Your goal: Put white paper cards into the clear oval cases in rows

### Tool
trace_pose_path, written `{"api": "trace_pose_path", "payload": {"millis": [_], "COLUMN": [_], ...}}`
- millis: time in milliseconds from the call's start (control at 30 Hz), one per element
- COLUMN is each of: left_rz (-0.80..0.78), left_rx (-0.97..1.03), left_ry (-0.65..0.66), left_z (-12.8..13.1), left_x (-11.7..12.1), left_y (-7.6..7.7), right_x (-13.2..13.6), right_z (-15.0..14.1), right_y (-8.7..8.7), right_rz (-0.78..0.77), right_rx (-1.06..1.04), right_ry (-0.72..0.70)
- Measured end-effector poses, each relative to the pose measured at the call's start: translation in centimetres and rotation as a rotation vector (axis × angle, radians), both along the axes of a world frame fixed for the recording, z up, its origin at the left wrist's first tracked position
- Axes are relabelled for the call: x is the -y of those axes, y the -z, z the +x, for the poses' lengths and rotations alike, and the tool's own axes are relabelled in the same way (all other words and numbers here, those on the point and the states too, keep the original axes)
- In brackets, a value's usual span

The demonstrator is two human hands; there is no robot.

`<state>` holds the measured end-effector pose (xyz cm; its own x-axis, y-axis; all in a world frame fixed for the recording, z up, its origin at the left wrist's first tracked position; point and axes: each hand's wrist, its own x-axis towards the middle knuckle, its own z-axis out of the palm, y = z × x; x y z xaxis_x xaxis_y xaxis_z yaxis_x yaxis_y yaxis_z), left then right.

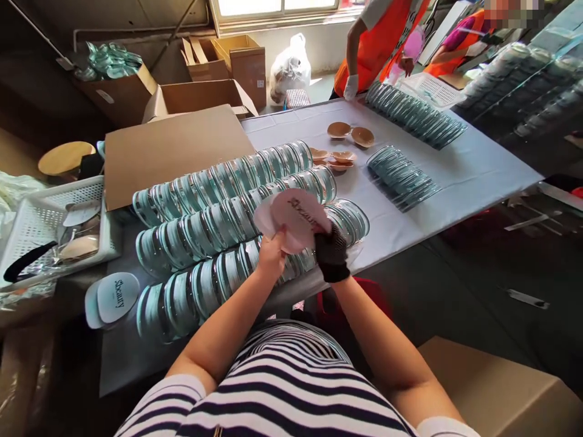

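Note:
Over the rows of clear plastic cases, my bare left hand (pixel 272 256) pinches the lower left edge of pale pink rounded cards (pixel 298 220) printed with dark lettering. My right hand (pixel 331 250), in a dark glove with the fingertips uncovered, grips their right edge. The cards overlap, fanned slightly apart. Three long rows of clear cases (pixel 200 233) stand on edge beneath and to the left. Similar printed cards (pixel 119 297) lie at the table's left end. Brown bra cups (pixel 350 133) rest on the white table (pixel 387 233) beyond the cases.
Two more rows of clear pieces (pixel 403 176) stand to the right. A cardboard sheet (pixel 182 152) covers the far left, with a white basket (pixel 107 224) beside it. Co-workers in orange vests (pixel 376 42) stand at the far side. A cardboard box (pixel 492 388) is at lower right.

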<state>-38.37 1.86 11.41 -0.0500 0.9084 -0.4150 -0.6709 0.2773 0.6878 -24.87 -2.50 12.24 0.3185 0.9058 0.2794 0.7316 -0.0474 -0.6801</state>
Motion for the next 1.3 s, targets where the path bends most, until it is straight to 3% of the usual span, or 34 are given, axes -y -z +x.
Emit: {"api": "trace_pose_path", "payload": {"millis": [67, 100, 233, 400, 500, 600, 733, 933, 1167, 1300], "left_rz": [-0.028, -0.035, -0.054, -0.013, -0.008, 0.015, 0.021, 0.035, 0.042, 0.09], "left_rx": [-0.008, 0.001, 0.054, 0.063, 0.075, 0.073, 0.077, 0.084, 0.048, 0.032], "left_ry": [-0.089, -0.119, -0.144, -0.114, -0.067, -0.064, -0.064, -0.083, -0.109, -0.163], "left_z": [-1.2, -1.8, -3.3, -3.2, -3.3, -3.4, -3.4, -3.3, -2.8, -2.4], "left_x": [-1.0, -1.5, -2.4, -2.3, -2.5, -2.5, -2.3, -1.9, -1.6, -1.5], "left_y": [-0.4, -0.6, -0.9, -0.5, -0.3, -0.1, 0.0, -0.1, -0.2, -0.2], "right_x": [2.5, 4.2, 10.9, 13.7, 13.0, 10.6, 7.4, 6.8, 4.7, 4.7], "right_z": [1.5, 2.1, 2.1, -0.3, -1.3, -2.8, -4.6, -4.3, -5.3, -4.3], "right_y": [0.5, 0.9, 2.4, 3.1, 3.4, 4.2, 5.5, 7.0, 7.7, 7.0], "right_rz": [-0.031, -0.055, -0.189, -0.325, -0.411, -0.531, -0.686, -0.577, -0.58, -0.659], "right_rx": [0.047, 0.102, 0.178, 0.236, 0.326, 0.419, 0.429, 0.446, 0.166, -0.189], "right_ry": [0.144, 0.115, -0.244, -0.241, -0.243, -0.275, -0.173, -0.175, -0.331, -0.545]}}
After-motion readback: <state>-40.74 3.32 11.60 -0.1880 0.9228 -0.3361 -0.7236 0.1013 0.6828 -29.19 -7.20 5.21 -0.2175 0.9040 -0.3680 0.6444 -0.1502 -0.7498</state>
